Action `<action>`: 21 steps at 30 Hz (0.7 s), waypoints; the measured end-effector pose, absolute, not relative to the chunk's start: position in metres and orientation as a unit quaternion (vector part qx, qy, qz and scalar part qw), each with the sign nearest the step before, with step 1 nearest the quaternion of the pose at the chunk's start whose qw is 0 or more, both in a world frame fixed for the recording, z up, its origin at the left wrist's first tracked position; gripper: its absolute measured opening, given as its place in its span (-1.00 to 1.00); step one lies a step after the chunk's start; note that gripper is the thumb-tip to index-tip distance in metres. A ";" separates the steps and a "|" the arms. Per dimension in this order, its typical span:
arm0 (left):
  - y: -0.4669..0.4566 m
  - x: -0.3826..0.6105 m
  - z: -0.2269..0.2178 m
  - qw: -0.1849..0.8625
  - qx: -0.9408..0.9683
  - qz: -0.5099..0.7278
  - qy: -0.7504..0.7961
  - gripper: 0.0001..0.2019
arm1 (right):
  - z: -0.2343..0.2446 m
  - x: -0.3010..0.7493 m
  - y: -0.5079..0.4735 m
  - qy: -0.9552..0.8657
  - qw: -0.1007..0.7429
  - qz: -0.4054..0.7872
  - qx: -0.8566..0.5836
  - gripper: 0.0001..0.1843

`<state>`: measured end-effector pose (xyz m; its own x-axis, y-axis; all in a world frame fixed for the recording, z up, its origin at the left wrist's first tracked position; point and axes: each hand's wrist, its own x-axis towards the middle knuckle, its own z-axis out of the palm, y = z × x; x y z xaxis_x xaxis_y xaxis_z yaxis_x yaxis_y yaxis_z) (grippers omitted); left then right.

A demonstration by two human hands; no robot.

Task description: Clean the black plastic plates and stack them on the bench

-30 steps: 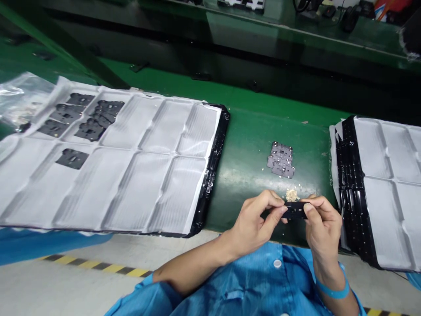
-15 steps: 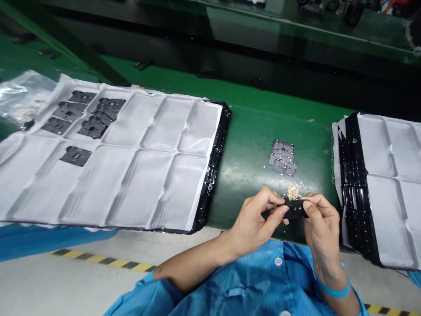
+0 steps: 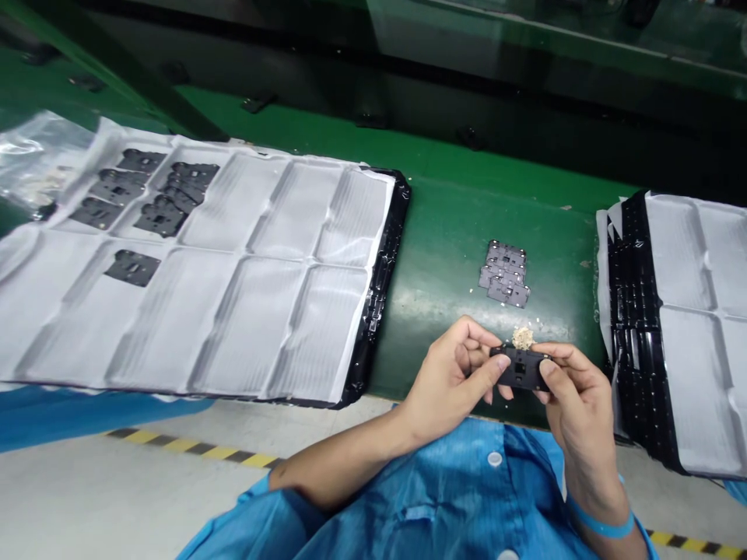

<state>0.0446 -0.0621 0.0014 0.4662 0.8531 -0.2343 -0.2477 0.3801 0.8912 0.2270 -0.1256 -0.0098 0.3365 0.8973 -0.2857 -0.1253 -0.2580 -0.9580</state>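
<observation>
Both my hands pinch one small black flat part (image 3: 522, 368) above the near edge of the green bench (image 3: 443, 241). My left hand (image 3: 452, 381) grips its left end between thumb and fingers. My right hand (image 3: 575, 397) grips its right end. Just beyond the part lies a small heap of tan crumbs (image 3: 522, 337). Farther out on the bench sits a short stack of the same black parts (image 3: 505, 274).
A wide white-lined tray (image 3: 233, 288) with a black rim lies to the left, with several black parts (image 3: 157, 198) in its far-left pockets. A stack of black trays with white liner (image 3: 677, 327) stands at the right. A clear plastic bag (image 3: 35, 159) lies far left.
The held part has tilted so that its flat face shows toward me. Both hands stay pinched on it at the same place by the bench edge.
</observation>
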 end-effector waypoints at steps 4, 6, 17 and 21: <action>-0.063 0.045 -0.001 0.741 0.423 0.376 0.362 -0.71 | -0.009 0.226 -0.124 -0.316 0.522 0.468 -0.639 -0.79; -0.063 0.046 -0.003 0.737 0.429 0.380 0.359 -0.72 | -0.009 0.226 -0.123 -0.319 0.522 0.460 -0.644 -0.79; -0.060 0.044 -0.002 0.768 0.392 0.363 0.352 -0.58 | -0.012 0.226 -0.119 -0.302 0.520 0.410 -0.685 -0.77; -0.059 0.042 -0.004 0.762 0.411 0.361 0.348 -0.59 | -0.013 0.224 -0.118 -0.306 0.514 0.410 -0.689 -0.73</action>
<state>0.0424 -0.0593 -0.0038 0.4979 0.8353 -0.2330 -0.2639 0.4019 0.8768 0.2242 -0.1181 -0.0127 0.4772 0.8424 -0.2501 -0.0009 -0.2842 -0.9588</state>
